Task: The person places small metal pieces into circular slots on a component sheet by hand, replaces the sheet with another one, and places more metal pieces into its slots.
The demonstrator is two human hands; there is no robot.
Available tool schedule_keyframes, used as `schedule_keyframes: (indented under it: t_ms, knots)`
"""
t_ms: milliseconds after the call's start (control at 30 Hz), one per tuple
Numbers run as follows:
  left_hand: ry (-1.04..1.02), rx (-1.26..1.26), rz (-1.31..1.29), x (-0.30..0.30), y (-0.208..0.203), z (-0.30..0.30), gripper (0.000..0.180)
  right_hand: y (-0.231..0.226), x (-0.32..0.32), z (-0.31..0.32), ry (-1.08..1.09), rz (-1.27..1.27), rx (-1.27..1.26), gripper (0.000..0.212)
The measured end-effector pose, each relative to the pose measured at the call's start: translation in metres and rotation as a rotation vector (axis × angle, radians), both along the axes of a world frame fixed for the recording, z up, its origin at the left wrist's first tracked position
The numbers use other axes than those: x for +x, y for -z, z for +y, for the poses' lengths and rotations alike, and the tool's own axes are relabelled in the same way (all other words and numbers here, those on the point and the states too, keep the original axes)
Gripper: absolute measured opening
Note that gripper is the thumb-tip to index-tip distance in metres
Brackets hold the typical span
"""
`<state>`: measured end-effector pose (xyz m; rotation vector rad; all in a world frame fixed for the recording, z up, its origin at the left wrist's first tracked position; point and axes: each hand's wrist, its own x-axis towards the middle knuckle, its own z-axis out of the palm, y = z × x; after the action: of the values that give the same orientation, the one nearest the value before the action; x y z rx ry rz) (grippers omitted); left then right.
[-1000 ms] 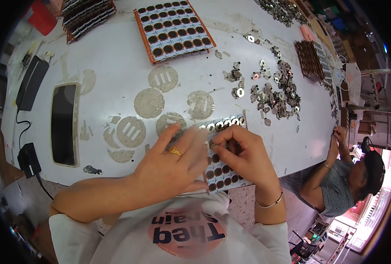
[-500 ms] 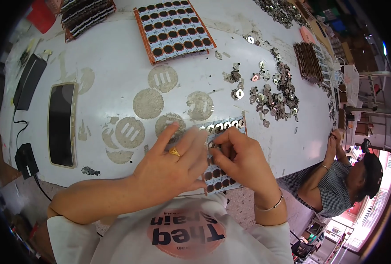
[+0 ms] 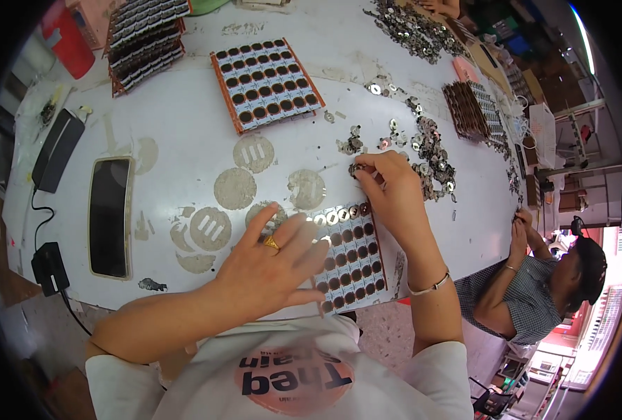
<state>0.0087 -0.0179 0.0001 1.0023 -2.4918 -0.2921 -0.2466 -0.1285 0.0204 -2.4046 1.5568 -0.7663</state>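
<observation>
A circuit board panel [image 3: 353,262] with rows of black round pads lies at the table's near edge. Shiny slotted metal discs [image 3: 341,214] cover its far row. My left hand [image 3: 269,262], a gold ring on one finger, rests over the panel's left edge with its fingers spread, hiding part of it. Beyond the panel's far right corner, my right hand [image 3: 391,185] pinches a small metal piece [image 3: 355,170] between thumb and fingertips. Its exact shape is partly hidden by the fingers.
Loose metal discs [image 3: 433,150] lie in heaps to the right. A stack of similar panels [image 3: 269,84] stands farther back, others [image 3: 146,42] at far left. A phone [image 3: 110,217] and a black adapter [image 3: 50,268] with cable lie left. Another person [image 3: 528,287] works at the right edge.
My right hand has moved from the panel up and away to the loose metal pieces. The left hand stays at the panel's left edge. The whole view has shifted slightly.
</observation>
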Motion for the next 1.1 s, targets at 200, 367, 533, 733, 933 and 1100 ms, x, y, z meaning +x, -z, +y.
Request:
schedule_keyframes:
  t_ms: [200,367,533,733,933,1100]
  knots:
    - [-0.005,-0.006,-0.005,0.000,0.000,-0.001,0.072,-0.006,-0.002,0.007,0.046,-0.200,0.297,0.016]
    - [-0.006,0.010,-0.002,0.001,0.004,-0.001,0.070,-0.019,-0.007,0.018,0.079,-0.814,0.750,0.012]
    - [0.010,-0.019,0.008,-0.002,0.003,0.001,0.067,-0.024,0.000,0.062,-0.003,-0.584,0.828,0.015]
    - [0.082,-0.092,-0.063,-0.003,0.005,0.005,0.058,-0.012,0.006,0.080,0.025,-0.442,0.753,0.018]
    - [0.123,-0.037,-0.140,-0.004,-0.005,0.009,0.068,-0.007,0.008,0.081,-0.048,-0.387,0.587,0.020]
    - [0.137,-0.025,-0.154,-0.004,-0.012,0.009,0.080,-0.009,0.008,0.089,0.021,-0.324,0.594,0.020]
